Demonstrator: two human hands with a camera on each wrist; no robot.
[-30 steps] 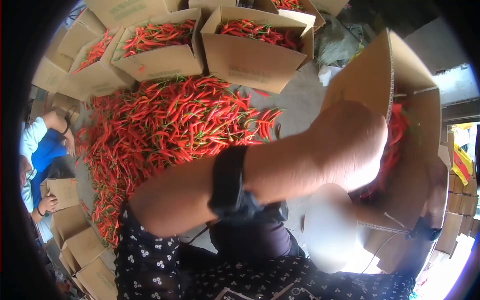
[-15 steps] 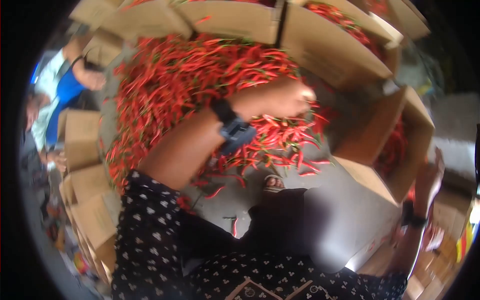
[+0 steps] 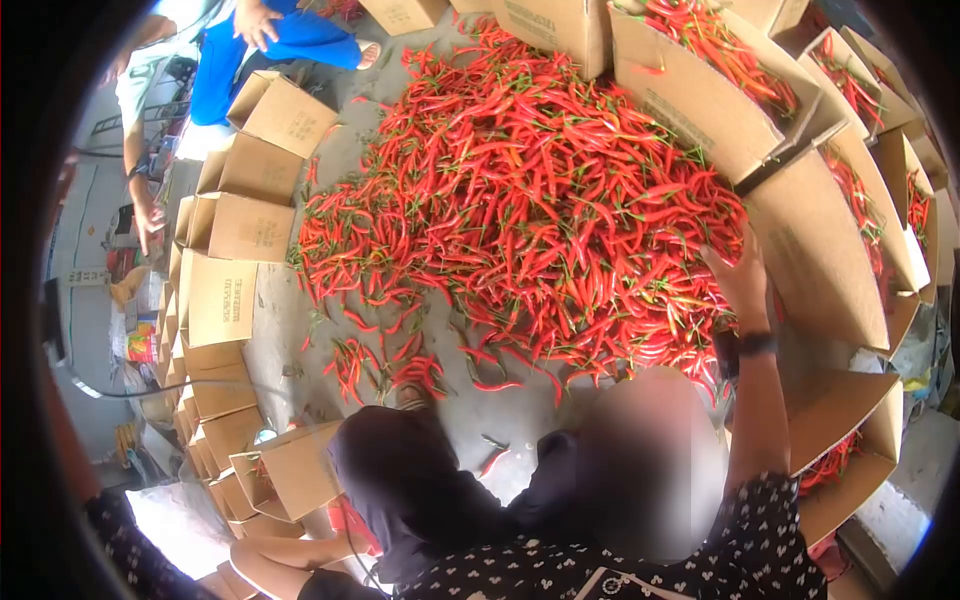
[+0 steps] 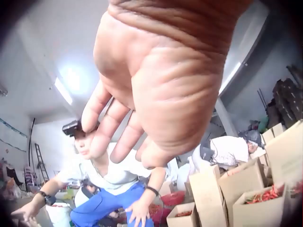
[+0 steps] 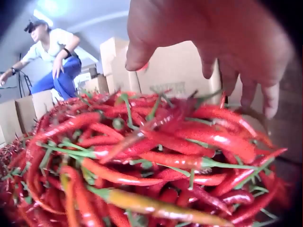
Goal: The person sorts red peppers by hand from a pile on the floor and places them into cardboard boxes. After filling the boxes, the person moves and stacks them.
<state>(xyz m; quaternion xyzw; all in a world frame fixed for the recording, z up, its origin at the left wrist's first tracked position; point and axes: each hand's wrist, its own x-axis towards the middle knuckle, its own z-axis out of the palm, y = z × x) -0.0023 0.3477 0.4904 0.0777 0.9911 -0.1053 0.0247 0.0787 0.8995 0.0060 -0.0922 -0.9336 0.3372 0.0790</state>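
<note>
A broad heap of red chili peppers [image 3: 540,190] with green stems covers the floor in the head view. My right hand [image 3: 738,280] is at the heap's right edge. In the right wrist view, its thumb and spread fingers [image 5: 271,97] reach down over the chili peppers [image 5: 142,153], with nothing gripped between them. My left hand [image 4: 161,90] is off to the left, away from the heap; the left wrist view shows its palm, fingers loosely extended and holding nothing. In the head view only that arm and its sleeve [image 3: 130,540] show at the left edge.
Cardboard boxes [image 3: 690,85] filled with chili peppers line the far right side. A box [image 3: 845,395] with some chili peppers stands beside my right arm. More boxes [image 3: 225,300] stand along the left. A person in blue trousers [image 3: 310,40] is across the heap.
My view has swung left. My left hand has gone from the box, across the heap, out to the far left. My right hand has left the box and come to the heap.
</note>
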